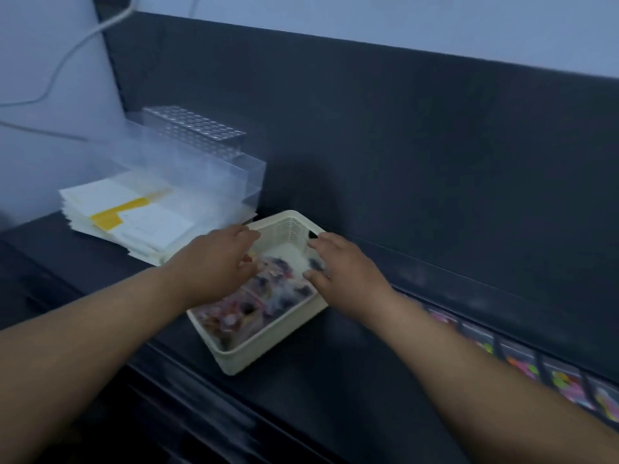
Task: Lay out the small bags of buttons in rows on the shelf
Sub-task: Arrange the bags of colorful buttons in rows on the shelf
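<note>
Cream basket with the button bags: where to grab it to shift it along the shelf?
Likely by the end walls, from above. The basket is an open rectangular tub with a rolled rim, and its far end wall shows a handle slot. Whether the near end has one cannot be seen. The button bags lie loose inside, so keep it level.

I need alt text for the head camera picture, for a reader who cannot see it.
Two bare hands, the left hand and the right hand, reach into a cream basket of small bags of buttons on a dark shelf. A row of bags lies to the right, a stack of papers and clear boxes to the left.
</note>
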Demonstrator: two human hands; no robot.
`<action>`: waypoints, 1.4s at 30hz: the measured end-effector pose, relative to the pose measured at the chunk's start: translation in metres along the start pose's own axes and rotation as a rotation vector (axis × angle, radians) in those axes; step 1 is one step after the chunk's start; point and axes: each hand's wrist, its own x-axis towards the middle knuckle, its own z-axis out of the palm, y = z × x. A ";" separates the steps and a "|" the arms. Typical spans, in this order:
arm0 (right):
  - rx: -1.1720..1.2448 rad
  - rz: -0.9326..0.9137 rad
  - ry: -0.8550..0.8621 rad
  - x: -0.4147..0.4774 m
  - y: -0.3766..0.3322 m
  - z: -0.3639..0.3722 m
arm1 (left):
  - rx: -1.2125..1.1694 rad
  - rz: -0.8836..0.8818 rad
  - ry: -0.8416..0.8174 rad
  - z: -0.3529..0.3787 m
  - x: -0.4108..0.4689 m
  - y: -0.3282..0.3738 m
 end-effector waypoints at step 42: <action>0.990 0.360 -0.423 0.066 -0.051 0.045 | -0.343 0.013 0.032 0.024 0.015 -0.080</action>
